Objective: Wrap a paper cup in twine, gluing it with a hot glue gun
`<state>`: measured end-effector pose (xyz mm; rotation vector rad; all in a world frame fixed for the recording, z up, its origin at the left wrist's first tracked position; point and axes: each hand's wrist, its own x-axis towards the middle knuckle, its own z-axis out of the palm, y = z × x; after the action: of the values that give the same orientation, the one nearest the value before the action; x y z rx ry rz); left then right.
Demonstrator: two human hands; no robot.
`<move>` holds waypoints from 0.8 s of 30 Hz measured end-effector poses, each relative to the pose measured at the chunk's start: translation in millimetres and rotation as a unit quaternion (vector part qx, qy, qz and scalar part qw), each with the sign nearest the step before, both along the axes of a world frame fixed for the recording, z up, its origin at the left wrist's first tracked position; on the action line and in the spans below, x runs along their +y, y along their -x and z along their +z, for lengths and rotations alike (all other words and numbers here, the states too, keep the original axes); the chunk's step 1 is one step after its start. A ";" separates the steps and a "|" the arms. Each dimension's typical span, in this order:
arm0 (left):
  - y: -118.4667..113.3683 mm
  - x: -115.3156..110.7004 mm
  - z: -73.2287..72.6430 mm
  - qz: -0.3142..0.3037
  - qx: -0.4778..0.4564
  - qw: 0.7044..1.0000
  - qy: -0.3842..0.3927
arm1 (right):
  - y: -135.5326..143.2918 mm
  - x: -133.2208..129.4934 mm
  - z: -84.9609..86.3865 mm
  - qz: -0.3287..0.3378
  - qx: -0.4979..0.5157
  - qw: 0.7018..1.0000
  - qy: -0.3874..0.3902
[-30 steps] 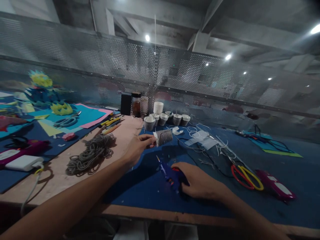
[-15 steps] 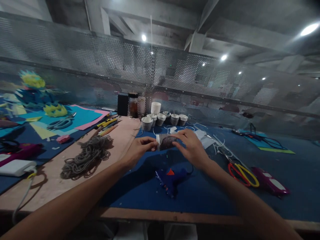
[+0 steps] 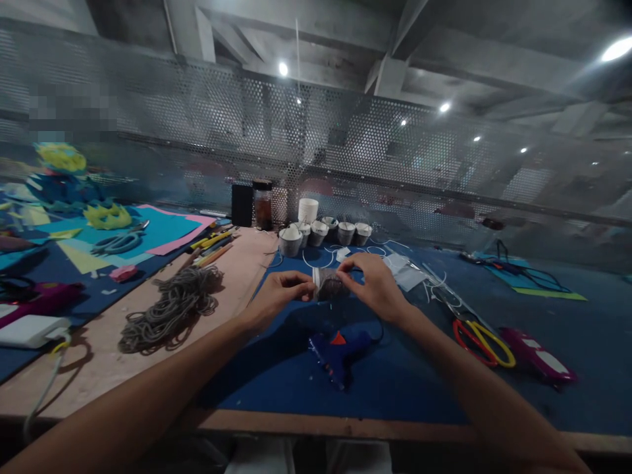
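Note:
A small paper cup (image 3: pixel 328 286), wrapped in grey cord with a white rim, lies sideways in the air between my hands. My left hand (image 3: pixel 277 297) pinches it at the white rim on the left. My right hand (image 3: pixel 376 284) is closed at its other end, thumb and fingertips together against the grey wrapping; whether a loose cord end is between them is too small to tell. Below the cup, a blue glue gun (image 3: pixel 340 355) with a red trigger lies on the blue mat (image 3: pixel 395 395).
Several grey-wrapped cups (image 3: pixel 290 242) stand behind, near stacked white cups (image 3: pixel 308 210) and a dark-lidded jar (image 3: pixel 263 205). Grey cord (image 3: pixel 172 309) is heaped at left. Red-and-yellow-handled scissors (image 3: pixel 484 343) and a purple glue gun (image 3: pixel 538 357) lie at right.
My right fingers have drawn in from lying stretched across the cup to a pinch near its right end. The cup has shifted slightly right and tilted. My left hand keeps the rim.

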<state>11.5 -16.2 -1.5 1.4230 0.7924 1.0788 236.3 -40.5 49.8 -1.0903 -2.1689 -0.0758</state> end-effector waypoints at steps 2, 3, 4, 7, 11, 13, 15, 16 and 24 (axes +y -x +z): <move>0.1 -1.5 0.8 -0.005 0.004 1.000 0.000 | 1.8 -1.2 3.6 0.017 -0.001 1.000 -0.003; 0.2 -2.1 1.1 -0.008 0.006 1.000 0.000 | 3.1 -1.8 5.9 0.027 -0.002 1.000 -0.003; 0.3 -2.6 1.3 -0.013 0.008 1.000 -0.001 | 4.7 -2.5 8.3 0.037 -0.003 0.999 -0.002; 0.4 -3.3 1.9 -0.026 0.010 1.000 -0.003 | 10.6 -3.4 16.6 0.067 0.010 0.998 0.005; -0.7 -5.4 4.1 -0.041 0.015 0.999 0.011 | 18.3 0.1 25.5 0.090 0.049 0.995 0.017; -1.6 -7.2 6.0 -0.044 0.017 0.999 0.012 | 20.6 4.3 27.0 0.081 0.066 0.994 0.025; -2.3 -9.1 8.0 -0.042 0.020 0.999 0.008 | 21.6 9.3 25.8 0.070 0.085 0.994 0.026; -2.5 -9.9 8.9 -0.041 0.022 0.999 0.007 | 21.7 11.9 24.3 0.067 0.095 0.993 0.027; -1.0 -9.6 6.4 -0.071 0.043 0.996 -0.016 | 21.5 25.9 4.4 0.057 0.127 0.989 0.056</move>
<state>12.5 -25.8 4.9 1.5390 0.7255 0.9296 214.8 -14.6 54.3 -0.9765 -2.0184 0.2285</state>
